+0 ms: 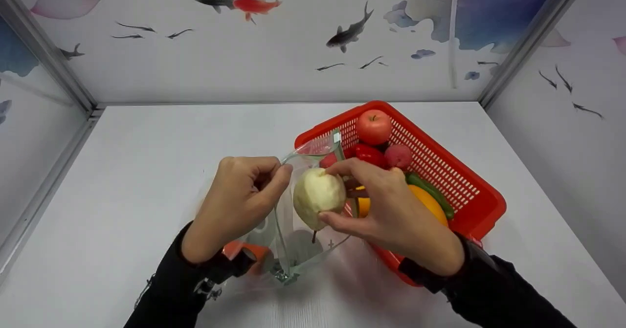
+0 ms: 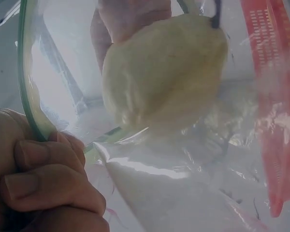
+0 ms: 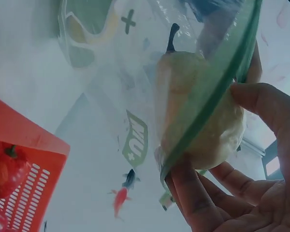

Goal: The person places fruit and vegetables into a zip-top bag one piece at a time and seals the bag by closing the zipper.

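Observation:
A pale yellow-green pear (image 1: 318, 198), its dark stem pointing down, is held by my right hand (image 1: 391, 210) between thumb and fingers. Around it hangs a clear zip bag (image 1: 305, 245) with a green-edged mouth. My left hand (image 1: 237, 201) pinches the rim of that bag, fingers curled. In the left wrist view, the pear (image 2: 166, 72) shows behind the clear film. From the right wrist, the green zip strip (image 3: 208, 106) crosses in front of the pear (image 3: 183, 92). An orange-coloured thing (image 1: 257, 257) lies low by the bag, partly hidden by the left wrist.
To the right, a red plastic basket (image 1: 442, 184) stands at an angle on the white table (image 1: 146, 171). It holds a pink-red apple (image 1: 374, 126), a red pepper (image 1: 369, 155), a reddish round fruit (image 1: 398, 156), a green long vegetable (image 1: 433, 193) and a yellow-orange fruit (image 1: 428, 203). Printed panels (image 1: 274, 64) enclose the table.

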Demonstrator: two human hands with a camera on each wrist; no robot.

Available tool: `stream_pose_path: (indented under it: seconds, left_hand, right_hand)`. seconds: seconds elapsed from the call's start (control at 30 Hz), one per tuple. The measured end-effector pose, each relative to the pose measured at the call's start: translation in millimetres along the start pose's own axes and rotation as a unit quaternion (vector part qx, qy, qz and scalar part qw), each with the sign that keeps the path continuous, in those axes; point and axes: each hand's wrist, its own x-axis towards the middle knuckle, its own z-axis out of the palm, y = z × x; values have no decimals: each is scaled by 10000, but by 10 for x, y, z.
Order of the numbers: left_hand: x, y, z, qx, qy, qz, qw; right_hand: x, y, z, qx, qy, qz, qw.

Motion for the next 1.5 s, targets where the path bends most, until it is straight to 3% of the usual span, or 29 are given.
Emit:
stream_pose_path:
  seconds: [0.13,0.33,0.53,0.77,0.93,1.1,1.2,1.27,1.33,1.5]
  left_hand:
    - [-1,7,6,-20,-4,78,10000]
    - [7,21,4,-32,-30,176,9998]
    - [10,24,-11,1,-2,155,9999]
    - [-6,19,-39,-36,36,42,10000]
    - [-16,14,-57,-43,1,6,10000]
    - [-28,1,-75,-54,66,17,10000]
    - [-36,-1,-81,-64,89,13,9999]
    - [-38,-2,-82,-59,92,23,9999]
    - [-42,-3,-81,-49,104,22,9999]
    - [-45,0,-87,-25,93,12,10000]
  right_hand:
    - [57,-14,130,-318,-287,-170,9989]
    - [144,-8,259,-372,-694,-178,9967]
    - [136,8,272,-300,-717,-175,9968]
    - [54,47,208,-99,-518,-373,9979]
    - [-20,116,33,132,-89,-428,9990]
    - [-80,276,-214,-62,574,-209,9981]
    - [-101,452,-363,-483,642,173,9966]
    - [-127,598,-467,-868,311,605,9939]
    - [-172,749,-561,-1305,-273,1093,9850]
    - [-345,1068,-710,-2071,-1980,1883,9394]
